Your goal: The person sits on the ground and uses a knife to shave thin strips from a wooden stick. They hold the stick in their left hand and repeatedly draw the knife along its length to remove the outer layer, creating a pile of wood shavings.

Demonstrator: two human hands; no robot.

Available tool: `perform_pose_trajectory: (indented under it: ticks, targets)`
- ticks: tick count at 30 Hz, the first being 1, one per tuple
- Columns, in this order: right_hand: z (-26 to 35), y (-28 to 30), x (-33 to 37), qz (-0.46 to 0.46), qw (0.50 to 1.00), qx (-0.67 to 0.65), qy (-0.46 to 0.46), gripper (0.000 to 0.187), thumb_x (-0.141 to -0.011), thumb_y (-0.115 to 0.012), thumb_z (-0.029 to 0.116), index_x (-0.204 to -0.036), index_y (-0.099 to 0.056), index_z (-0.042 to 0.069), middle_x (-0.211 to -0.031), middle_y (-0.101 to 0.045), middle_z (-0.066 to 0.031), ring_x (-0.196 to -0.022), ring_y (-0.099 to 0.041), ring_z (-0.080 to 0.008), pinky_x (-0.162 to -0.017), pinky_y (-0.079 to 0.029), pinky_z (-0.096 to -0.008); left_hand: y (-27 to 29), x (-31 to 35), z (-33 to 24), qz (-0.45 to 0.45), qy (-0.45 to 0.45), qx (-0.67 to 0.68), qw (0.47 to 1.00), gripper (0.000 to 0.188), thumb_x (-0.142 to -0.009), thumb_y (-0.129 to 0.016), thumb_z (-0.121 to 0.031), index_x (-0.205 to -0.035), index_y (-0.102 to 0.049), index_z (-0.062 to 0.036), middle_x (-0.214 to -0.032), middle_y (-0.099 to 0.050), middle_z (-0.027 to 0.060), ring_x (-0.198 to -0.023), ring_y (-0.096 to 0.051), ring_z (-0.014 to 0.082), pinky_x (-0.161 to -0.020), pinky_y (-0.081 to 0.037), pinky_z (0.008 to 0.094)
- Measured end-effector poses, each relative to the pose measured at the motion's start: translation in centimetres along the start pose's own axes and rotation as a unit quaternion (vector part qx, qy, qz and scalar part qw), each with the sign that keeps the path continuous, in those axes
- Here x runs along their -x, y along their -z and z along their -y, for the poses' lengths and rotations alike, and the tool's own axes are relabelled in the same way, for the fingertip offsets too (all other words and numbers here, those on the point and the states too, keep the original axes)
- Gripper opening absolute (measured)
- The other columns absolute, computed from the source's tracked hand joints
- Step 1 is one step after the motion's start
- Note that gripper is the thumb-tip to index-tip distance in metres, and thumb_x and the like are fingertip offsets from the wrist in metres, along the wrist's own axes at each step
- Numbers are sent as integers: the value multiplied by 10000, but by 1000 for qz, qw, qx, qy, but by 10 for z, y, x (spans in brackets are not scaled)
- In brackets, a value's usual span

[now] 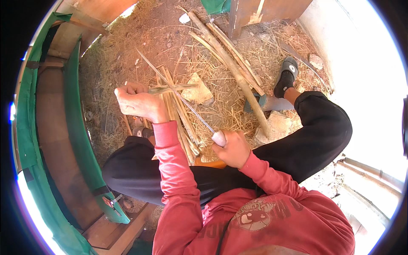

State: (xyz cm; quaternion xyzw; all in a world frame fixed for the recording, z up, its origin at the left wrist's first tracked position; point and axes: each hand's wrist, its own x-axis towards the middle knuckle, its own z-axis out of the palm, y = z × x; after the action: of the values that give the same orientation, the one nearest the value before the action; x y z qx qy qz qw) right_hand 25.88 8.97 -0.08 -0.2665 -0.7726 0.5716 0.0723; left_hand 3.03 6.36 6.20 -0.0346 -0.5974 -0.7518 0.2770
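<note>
My left hand point(142, 102) is closed around one end of a split wooden strip point(182, 87), which looks like bamboo and points to the right. In my right hand point(234, 148) is a long, thin-bladed knife point(219, 138), gripped by its pale handle. Its blade slants up and to the left, crossing the strip just right of my left hand. Whether the edge touches the strip, I cannot tell. Below lies a bundle of split strips point(180, 114) between my legs, beside a flat yellowish block point(197, 90).
Thick bamboo poles point(231, 63) lie on straw-covered ground near my right foot. Another pale block point(276, 125) sits by their near end. A wooden frame with green sheeting point(78, 114) stands at left, a white wall point(352, 55) at right. Something orange point(211, 163) shows under my right hand.
</note>
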Motion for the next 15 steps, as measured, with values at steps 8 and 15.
perform_pose_trajectory:
  ticks: [8,15]
  targets:
    - [-47,-19,3,5,997,43,-71,190,-714,-686,142,-752,-624,-34,-642,-606,-233,-637,-624,-411,-597,-494,-446,-6,-7,17,-50,21,6,998,377,-922,-410,-251,-599,-256,-135,-495,-272,-11,-448,-259,98,-436,-190,276]
    - [8,-2,15,-44,999,-23,-1,253,-744,-665,193,-862,-647,-29,-698,-619,-263,-679,-628,-441,-615,-505,-478,11,-13,21,-21,14,-3,1000,412,-967,-408,-316,-625,-284,-122,-524,-337,-6,-460,-311,88,-430,-239,261]
